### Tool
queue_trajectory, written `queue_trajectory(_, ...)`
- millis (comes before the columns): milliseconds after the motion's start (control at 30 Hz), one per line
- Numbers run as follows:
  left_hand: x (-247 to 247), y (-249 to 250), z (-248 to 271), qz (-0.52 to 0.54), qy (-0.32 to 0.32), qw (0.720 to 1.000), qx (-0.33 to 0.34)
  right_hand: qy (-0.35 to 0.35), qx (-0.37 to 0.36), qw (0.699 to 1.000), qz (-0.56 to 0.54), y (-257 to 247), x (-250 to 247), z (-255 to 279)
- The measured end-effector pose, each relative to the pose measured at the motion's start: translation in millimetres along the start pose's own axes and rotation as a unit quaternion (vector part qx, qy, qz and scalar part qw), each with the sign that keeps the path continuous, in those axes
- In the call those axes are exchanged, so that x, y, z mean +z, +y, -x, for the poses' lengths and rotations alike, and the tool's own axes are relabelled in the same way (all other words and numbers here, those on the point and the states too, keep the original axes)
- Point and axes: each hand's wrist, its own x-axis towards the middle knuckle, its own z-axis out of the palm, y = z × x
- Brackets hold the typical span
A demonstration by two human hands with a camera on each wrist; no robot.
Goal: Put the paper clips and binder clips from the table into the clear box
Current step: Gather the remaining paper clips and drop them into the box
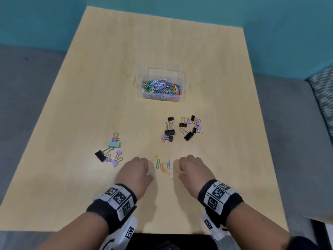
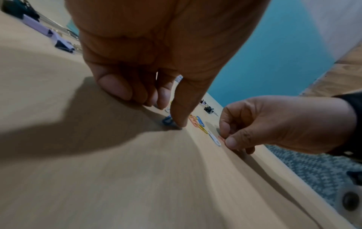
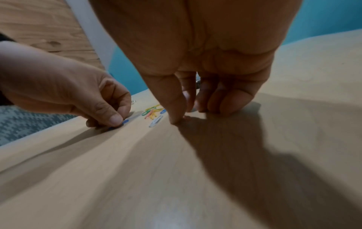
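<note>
A clear box (image 1: 146, 76) holding many coloured paper clips stands mid-table. A few loose paper clips (image 1: 163, 166) lie between my hands near the front edge. My left hand (image 1: 150, 173) is curled, its thumb and fingers pinching a blue paper clip (image 2: 166, 120) against the table. My right hand (image 1: 179, 172) is curled too and pinches an orange paper clip (image 2: 222, 138) at the tabletop. A white paper clip (image 3: 156, 121) lies just left of my right thumb. Binder clips lie in three clusters: left (image 1: 109, 152), middle (image 1: 169, 130) and right (image 1: 191, 127).
The light wooden table (image 1: 90, 87) has bare surface around and behind the box. A grey sofa (image 1: 288, 123) with a patterned cushion (image 1: 322, 91) flanks the table on the right. A teal wall (image 1: 270, 15) rises behind.
</note>
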Motion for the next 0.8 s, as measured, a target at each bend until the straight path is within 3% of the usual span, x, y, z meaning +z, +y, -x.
queue_trajectory(400,11.5,1.3,3.8,-0.105,0.003,0.988,0.111,-0.018,-0.034,0.999,0.031,-8.3,8.8,3.7)
queue_trajectory(467,12.7,-0.5,3.7,-0.041,-0.004,0.994,0.1,-0.014,-0.009,0.999,-0.03,-5.7,8.3,2.9)
queue_trajectory(533,9.1,-7.0,2.7,0.112,-0.002,0.993,0.038,-0.003,0.057,0.983,-0.177,-2.7,5.2,3.2)
queue_trajectory(567,6.2,-11.1,1.9,0.216,-0.008,0.976,-0.002,-0.006,0.096,0.957,-0.275,-2.8,2.5,5.2)
queue_trajectory(600,3.3,-13.7,1.5,0.335,-0.018,0.941,-0.043,-0.017,0.13,0.922,-0.365,-3.0,0.8,7.5)
queue_trajectory(633,0.5,-14.4,1.6,0.443,-0.027,0.892,-0.081,-0.026,0.154,0.891,-0.426,-3.1,-1.1,9.1)
queue_trajectory(667,-2.6,-13.5,1.4,0.522,-0.036,0.844,-0.115,-0.032,0.166,0.88,-0.444,-3.1,-2.5,10.0)
queue_trajectory(733,-8.1,-10.5,-0.5,0.605,-0.048,0.781,-0.151,-0.031,0.167,0.888,-0.428,-4.8,-1.6,9.3)
queue_trajectory(800,-7.7,-9.4,-4.9,0.613,-0.043,0.773,-0.161,-0.023,0.149,0.914,-0.378,-8.6,1.4,5.7)
